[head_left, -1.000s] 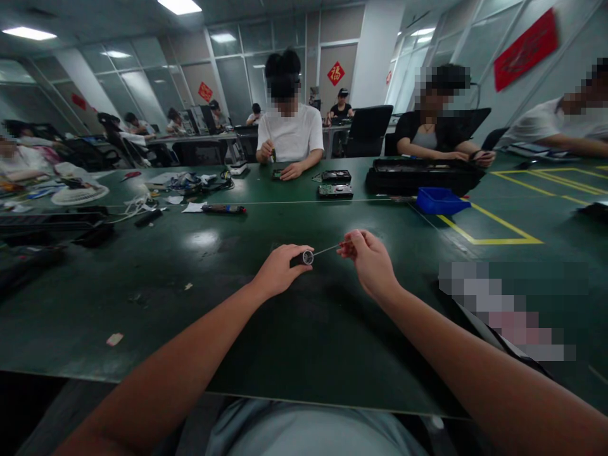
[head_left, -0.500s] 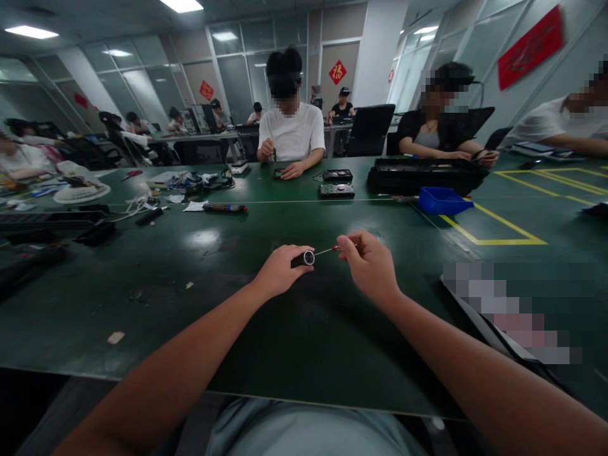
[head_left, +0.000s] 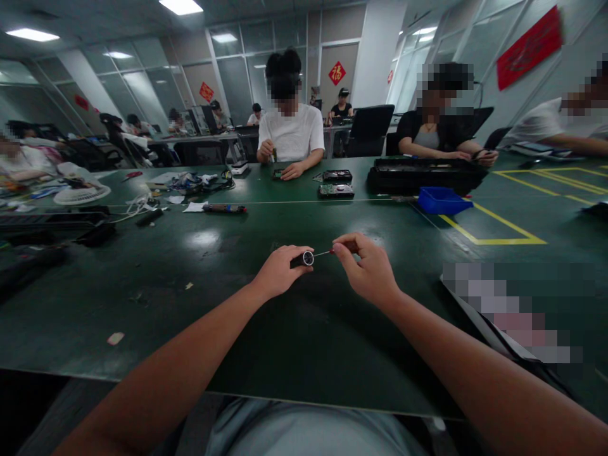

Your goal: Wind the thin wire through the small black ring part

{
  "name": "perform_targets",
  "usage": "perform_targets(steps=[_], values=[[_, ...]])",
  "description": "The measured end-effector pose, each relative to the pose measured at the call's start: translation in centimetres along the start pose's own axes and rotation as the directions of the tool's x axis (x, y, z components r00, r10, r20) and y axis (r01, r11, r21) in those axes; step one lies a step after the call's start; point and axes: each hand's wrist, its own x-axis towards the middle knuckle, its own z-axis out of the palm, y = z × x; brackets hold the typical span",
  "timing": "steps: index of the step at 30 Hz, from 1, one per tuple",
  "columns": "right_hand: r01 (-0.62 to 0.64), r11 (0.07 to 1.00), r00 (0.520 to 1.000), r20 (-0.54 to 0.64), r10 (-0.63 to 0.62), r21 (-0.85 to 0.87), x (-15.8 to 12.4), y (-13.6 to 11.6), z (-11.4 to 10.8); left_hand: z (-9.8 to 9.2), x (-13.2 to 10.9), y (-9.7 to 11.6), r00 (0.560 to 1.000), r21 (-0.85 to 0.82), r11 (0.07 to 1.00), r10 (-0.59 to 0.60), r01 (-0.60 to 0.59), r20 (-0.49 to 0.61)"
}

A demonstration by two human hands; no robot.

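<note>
My left hand (head_left: pixel 280 269) is closed round a small black cylinder (head_left: pixel 303 259) with a pale ring at its end, which faces right. Its exact kind I cannot make out. In my right hand (head_left: pixel 368 263) is a thin screwdriver (head_left: pixel 332 251) with a red handle, pinched between thumb and fingers. The metal shaft runs left, and its tip meets the ringed end of the cylinder; whether it sits inside I cannot tell. Both hands are held over the green table (head_left: pixel 304 342), and the fingers hide most of the screwdriver's handle.
Across the table a person (head_left: pixel 292 136) in white works near two hard drives (head_left: pixel 336 190). A blue scoop-like tray (head_left: pixel 441 201) and a long black housing (head_left: pixel 425 176) lie to the right. Cables (head_left: pixel 199 182) and a marked tube (head_left: pixel 225 208) lie left.
My right thumb and fingers have shifted on the screwdriver's handle, the fingers now stretched further left along it. My left hand and the cylinder stay nearly still.
</note>
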Motion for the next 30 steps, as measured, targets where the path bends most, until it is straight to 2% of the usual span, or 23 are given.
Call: perform_targets(steps=[3, 8, 16, 19, 21, 23, 26, 28, 30], values=[[0.009, 1.0, 0.999, 0.042, -0.01, 0.025, 0.0, 0.0, -0.1, -0.1, 0.0, 0.1, 1.0, 0.003, 1.0, -0.007, 0.007, 0.009], [-0.087, 0.996, 0.994, 0.073, 0.086, 0.01, 0.0, -0.2, -0.1, -0.1, 0.0, 0.1, 1.0, 0.003, 1.0, 0.0, 0.0, 0.013], [-0.057, 0.998, 0.996, 0.074, 0.056, 0.023, -0.1, -0.3, -0.2, 0.1, 0.0, -0.3, 1.0, -0.003, 1.0, -0.006, 0.006, -0.024], [-0.09, 0.996, 0.994, 0.059, 0.089, 0.027, -0.2, -0.1, 0.0, 0.1, 0.1, -0.3, 1.0, -0.006, 1.0, 0.008, -0.008, -0.016], [-0.142, 0.984, 0.99, 0.015, 0.142, 0.111, -0.2, 0.1, 0.3, 0.2, 0.1, -0.2, 1.0, -0.004, 1.0, 0.004, -0.004, -0.019], [-0.192, 0.939, 0.978, -0.027, 0.208, 0.287, -0.1, 0.3, 0.8, 0.2, 0.1, -0.2, 0.999, 0.006, 1.0, -0.016, 0.017, -0.03], [-0.254, 0.831, 0.955, -0.004, 0.295, 0.494, 0.1, 0.7, 1.4, 0.1, 0.2, 0.0, 0.999, 0.013, 0.999, -0.035, 0.036, -0.04], [-0.313, 0.721, 0.924, 0.023, 0.382, 0.618, 0.4, 1.1, 1.8, 0.0, 0.2, 0.1, 0.999, 0.007, 1.0, -0.01, 0.01, -0.048], [-0.367, 0.573, 0.873, 0.058, 0.485, 0.733, 0.7, 1.7, 2.0, -0.3, 0.3, 0.1, 0.997, -0.002, 0.999, 0.049, -0.05, -0.052]])
